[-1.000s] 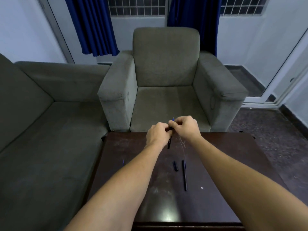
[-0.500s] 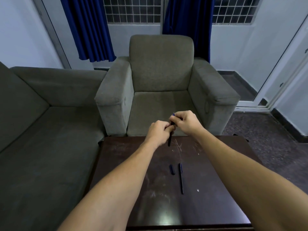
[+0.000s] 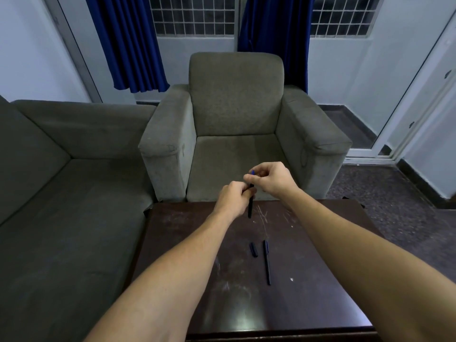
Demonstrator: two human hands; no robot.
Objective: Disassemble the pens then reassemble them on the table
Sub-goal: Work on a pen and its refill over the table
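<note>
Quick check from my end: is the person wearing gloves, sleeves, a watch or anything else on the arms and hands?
No. Both forearms are bare right up to the frame edge, with no sleeve in view. The left hand and right hand are ungloved, with no watch, band or ring visible from this side.

Grey armchair [image 3: 235, 124] straight ahead, seat facing the camera, its front touching or just beside the far edge of the dark wooden desk [image 3: 320, 243]. Desk top scratched, pale scuffs near the far middle, a light glare spot near the close edge. Grey sofa [image 3: 61, 193] on the left, just beside the armchair's arm and the desk's left edge. Two blue curtains [image 3: 128, 40] hang behind the armchair over gridded windows [image 3: 192, 16]. White door frame [image 3: 414, 95] at right. Dark speckled floor [image 3: 394, 206] right of the desk.
</note>
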